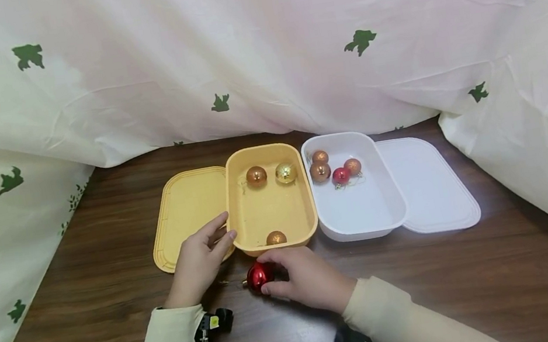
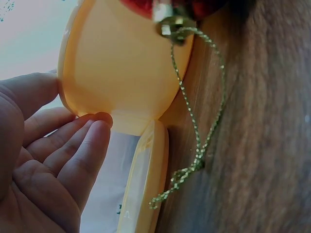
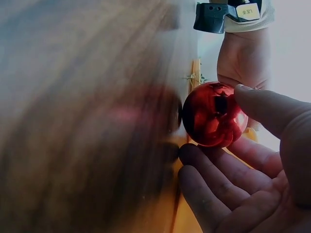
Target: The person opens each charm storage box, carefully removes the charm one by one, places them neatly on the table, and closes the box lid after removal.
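My right hand [image 1: 311,277] holds a shiny red Christmas bauble [image 1: 258,277] between thumb and fingers, close over the table in front of a yellow box [image 1: 309,201]. A gold cap and a looped glitter string [image 2: 182,87] show on the bauble in the left wrist view. My left hand [image 1: 201,259] touches the left side of the yellow box near its front corner, fingers fairly straight. Inside that box are a copper bauble [image 1: 256,176], a gold one [image 1: 285,173] and, by the front wall, a glittery orange one [image 1: 276,237].
Right beside it stands a white box [image 1: 395,200] with several baubles, one of them a small red one [image 1: 341,176]. A yellow lid [image 1: 188,201] lies to the left and a white lid [image 1: 430,183] to the right. A patterned cloth [image 1: 256,49] hangs behind the wooden table [image 1: 481,276].
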The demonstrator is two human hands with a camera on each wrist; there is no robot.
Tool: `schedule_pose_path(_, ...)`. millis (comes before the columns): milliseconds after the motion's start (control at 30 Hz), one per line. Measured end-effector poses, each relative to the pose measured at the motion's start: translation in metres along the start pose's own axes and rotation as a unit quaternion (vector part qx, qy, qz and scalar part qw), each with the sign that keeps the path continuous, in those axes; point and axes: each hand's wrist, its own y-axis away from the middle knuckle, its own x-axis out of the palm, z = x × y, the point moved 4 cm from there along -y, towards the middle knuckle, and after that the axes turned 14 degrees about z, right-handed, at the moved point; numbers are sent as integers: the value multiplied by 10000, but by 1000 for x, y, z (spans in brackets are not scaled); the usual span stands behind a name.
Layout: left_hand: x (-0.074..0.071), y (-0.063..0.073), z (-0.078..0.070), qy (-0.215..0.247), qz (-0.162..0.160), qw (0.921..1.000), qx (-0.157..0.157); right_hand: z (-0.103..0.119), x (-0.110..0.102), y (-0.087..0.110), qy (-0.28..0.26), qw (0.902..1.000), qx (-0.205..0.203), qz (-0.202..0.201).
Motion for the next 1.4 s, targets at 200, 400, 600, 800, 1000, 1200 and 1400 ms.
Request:
schedule_pose_path(200, 0, 0, 0, 15, -23, 10000, 34, -1, -1, 2, -68, 9999, 62, 50)
schedule_pose_path(400, 0, 1, -1, 38, 14, 10000, 10, -1, -6, 9, -170, 9997, 170, 59)
schedule_pose_path(600, 0, 0, 0, 129, 68, 9999, -28, 5, -16, 19, -160, 9997, 171, -82)
schedule_pose_path(800, 0, 0, 0, 112, 76, 9999, -41, 14, -32, 28, -135, 9987, -51, -497)
schedule_pose_path(1000, 0, 0, -1, 105, 45, 9999, -5, 16, -46, 31, 23, 9953, -340, -912)
schedule_pose_path(1200, 0, 0, -1, 149, 52, 9999, -2, 14, -59, 31, -112, 9944, -420, -959)
schedule_pose_path(1400, 0, 1, 0, 106, 33, 9999, 6, 7, -68, 25, -227, 9937, -340, -1047)
